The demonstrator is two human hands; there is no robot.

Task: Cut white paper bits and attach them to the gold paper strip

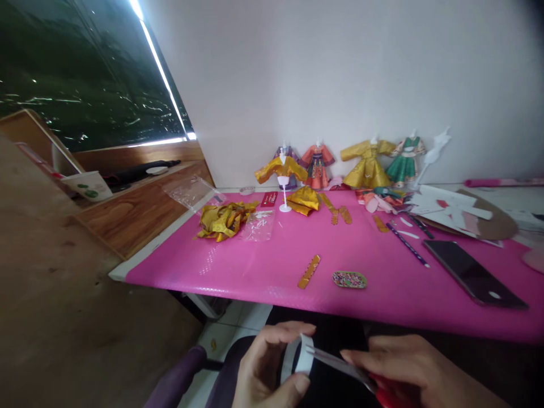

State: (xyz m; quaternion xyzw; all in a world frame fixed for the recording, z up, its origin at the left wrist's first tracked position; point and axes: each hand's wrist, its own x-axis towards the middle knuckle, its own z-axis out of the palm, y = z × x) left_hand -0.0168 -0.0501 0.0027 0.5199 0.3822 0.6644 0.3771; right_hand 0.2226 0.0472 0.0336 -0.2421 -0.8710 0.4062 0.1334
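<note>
Below the table's front edge, my left hand [266, 365] pinches a curved white paper strip [297, 357] between thumb and fingers. My right hand [408, 368] grips red-handled scissors [340, 365], whose grey blades reach left and meet the strip. Both hands hover over my lap, in front of the pink table cover [272, 255].
On the pink cover lie a gold strip [309, 271], a patterned oval piece [349, 279], a dark phone [474, 273], a purple pencil [408, 245], gold scraps [223, 220] and a plastic bag [259, 225]. Paper doll dresses [368, 164] stand along the white wall. A wooden shelf [136, 209] is left.
</note>
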